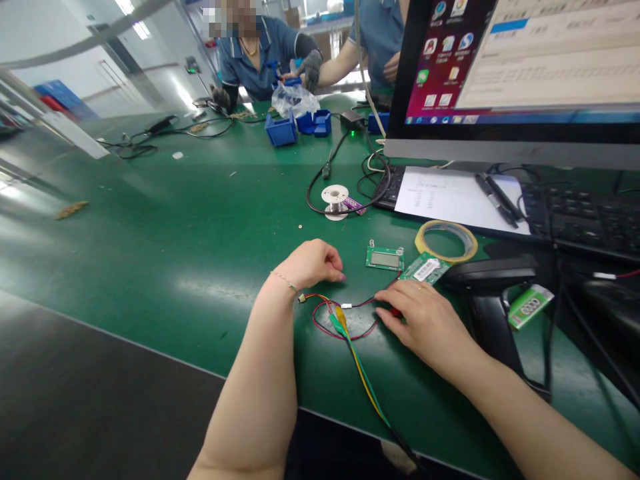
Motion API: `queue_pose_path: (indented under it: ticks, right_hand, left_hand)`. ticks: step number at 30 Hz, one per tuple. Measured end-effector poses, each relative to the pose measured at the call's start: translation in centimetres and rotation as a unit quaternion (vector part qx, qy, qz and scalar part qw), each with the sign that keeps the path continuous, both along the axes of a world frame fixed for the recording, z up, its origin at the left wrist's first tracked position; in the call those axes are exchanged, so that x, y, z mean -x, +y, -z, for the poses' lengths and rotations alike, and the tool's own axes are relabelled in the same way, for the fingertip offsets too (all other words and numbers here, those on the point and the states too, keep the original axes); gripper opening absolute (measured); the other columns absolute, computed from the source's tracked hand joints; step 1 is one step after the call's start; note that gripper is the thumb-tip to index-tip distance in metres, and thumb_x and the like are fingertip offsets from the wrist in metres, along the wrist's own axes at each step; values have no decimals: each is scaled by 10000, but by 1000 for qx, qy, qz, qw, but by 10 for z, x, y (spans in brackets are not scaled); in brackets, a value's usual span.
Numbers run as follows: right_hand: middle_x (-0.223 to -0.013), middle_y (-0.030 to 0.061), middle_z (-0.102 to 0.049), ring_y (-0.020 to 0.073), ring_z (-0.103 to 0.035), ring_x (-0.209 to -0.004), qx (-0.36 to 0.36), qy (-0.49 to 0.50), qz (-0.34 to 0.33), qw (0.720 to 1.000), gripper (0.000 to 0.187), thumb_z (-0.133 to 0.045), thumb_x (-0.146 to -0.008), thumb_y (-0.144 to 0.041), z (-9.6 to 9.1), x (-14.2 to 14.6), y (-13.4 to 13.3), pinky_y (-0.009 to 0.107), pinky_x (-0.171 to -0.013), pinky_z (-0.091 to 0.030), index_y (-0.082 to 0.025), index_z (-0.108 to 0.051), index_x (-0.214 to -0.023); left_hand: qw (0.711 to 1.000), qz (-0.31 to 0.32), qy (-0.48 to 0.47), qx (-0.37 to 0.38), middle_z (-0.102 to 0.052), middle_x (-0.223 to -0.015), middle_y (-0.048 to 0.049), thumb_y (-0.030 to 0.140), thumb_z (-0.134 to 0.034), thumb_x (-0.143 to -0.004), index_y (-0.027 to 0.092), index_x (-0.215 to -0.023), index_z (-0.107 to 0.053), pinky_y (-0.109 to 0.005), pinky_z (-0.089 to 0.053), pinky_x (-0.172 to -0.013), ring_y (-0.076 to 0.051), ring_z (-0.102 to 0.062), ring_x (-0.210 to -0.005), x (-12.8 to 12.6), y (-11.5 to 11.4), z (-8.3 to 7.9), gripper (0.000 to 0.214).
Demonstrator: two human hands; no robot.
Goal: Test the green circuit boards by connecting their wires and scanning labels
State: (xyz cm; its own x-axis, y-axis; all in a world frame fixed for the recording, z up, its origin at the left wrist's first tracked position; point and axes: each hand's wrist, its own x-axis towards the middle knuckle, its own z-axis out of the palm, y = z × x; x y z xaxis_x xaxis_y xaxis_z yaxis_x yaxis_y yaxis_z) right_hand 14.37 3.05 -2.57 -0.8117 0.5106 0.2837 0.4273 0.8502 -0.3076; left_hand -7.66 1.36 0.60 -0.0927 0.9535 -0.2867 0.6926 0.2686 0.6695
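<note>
My left hand [316,262] hovers over or rests on the green table, its fingers curled inward; whatever is inside them, if anything, is hidden. To its right, my right hand [425,315] has its thumb and fingers around a red part and thin red and black wires [367,301]. Between the hands lies a loop of these wires with a small white connector [346,306]. A green alligator clip [338,325] and a yellow alligator clip [341,316] are at the loop. Beyond my right hand sit a small circuit board with a display [385,259] and a green board with a white label [427,269].
A tape roll [447,241], a barcode scanner [493,313] and a green-and-white box [531,307] are at right. Behind stand a wire spool [335,195], keyboard [590,210], paper [450,193] and monitor [510,67]. Two co-workers [265,53] handle things near blue bins [281,131].
</note>
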Motion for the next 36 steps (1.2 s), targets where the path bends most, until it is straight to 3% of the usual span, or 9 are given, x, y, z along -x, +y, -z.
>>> queue_pose_path:
  ticks: [5, 10, 14, 18, 20, 24, 27, 32, 36]
  right_hand:
    - [-825, 26, -585, 174, -538, -803, -6, 5, 1, 1000, 112, -567, -806, -201, 3, 0, 0, 326, -766, -424, -172, -613, -904]
    - [-815, 24, -584, 179, -543, -780, -14, 25, -1, 1000, 99, -579, -791, -189, 5, 0, 1, 335, -743, -440, -173, -607, -884]
    - [-857, 38, -579, 189, -537, -811, -12, 59, 7, 998, 165, -580, -795, -204, 1, 0, -1, 337, -750, -444, -162, -586, -955]
    - [-892, 68, -558, 205, -513, -841, -16, 64, 10, 998, 301, -563, -813, -238, -4, 3, -3, 341, -751, -430, -127, -526, -1090]
    - [-821, 58, -550, 191, -502, -770, -13, 59, 11, 998, 224, -519, -842, -241, -4, 5, -2, 324, -704, -415, -129, -551, -1033]
    - [-725, 34, -519, 158, -475, -700, 17, 72, 39, 996, 181, -428, -887, -215, -3, 7, 1, 291, -670, -382, -147, -568, -795]
    - [-725, 31, -499, 152, -468, -698, 41, 84, 59, 994, 175, -430, -882, -192, -1, 8, 3, 274, -649, -373, -144, -539, -754]
    - [-782, 30, -493, 146, -479, -706, 79, 62, 87, 991, 171, -416, -885, -200, -2, 7, 2, 267, -630, -362, -157, -532, -767]
    - [-885, 36, -529, 147, -516, -780, 178, 60, 79, 979, 138, -409, -885, -200, -11, 8, -2, 266, -688, -380, -164, -542, -892]
  left_hand:
    - [989, 82, 49, 109, -564, -505, 15, 239, -761, -521, 172, -589, -647, -241, -288, -451, -124, -481, -481, -13, -10, -13, 149]
    - [982, 115, 67, 134, -502, -431, 6, 82, -636, -496, 145, -499, -604, -261, -277, -471, -134, -450, -460, -33, -6, -10, 70]
    - [985, 128, -44, 108, -547, -562, 9, 128, -544, -609, 136, -628, -608, -227, -318, -510, -108, -464, -541, -26, -5, -10, 67]
    - [969, 151, -176, 87, -533, -674, 17, 199, -506, -714, 127, -731, -566, -173, -356, -583, -75, -462, -626, -22, -4, -9, 95]
    - [961, 155, -210, 95, -516, -659, 13, 247, -506, -737, 121, -747, -545, -162, -365, -558, -71, -468, -601, -25, -4, -9, 132]
    - [943, 102, -296, 110, -541, -614, -4, 296, -506, -758, 115, -878, -534, -154, -362, -447, -67, -460, -459, -30, -4, -9, 218]
    - [932, 43, -341, 111, -578, -622, -33, 285, -475, -784, 104, -991, -512, -145, -363, -426, -67, -470, -432, -28, -5, -10, 277]
    - [929, 76, -354, 74, -530, -551, 10, 258, -604, -710, 116, -895, -523, -157, -399, -471, -82, -492, -478, -23, -3, -8, 247]
    - [943, 37, -330, 21, -538, -556, 5, 256, -595, -708, 131, -739, -497, -189, -410, -497, -93, -499, -488, -33, -4, -11, 161]
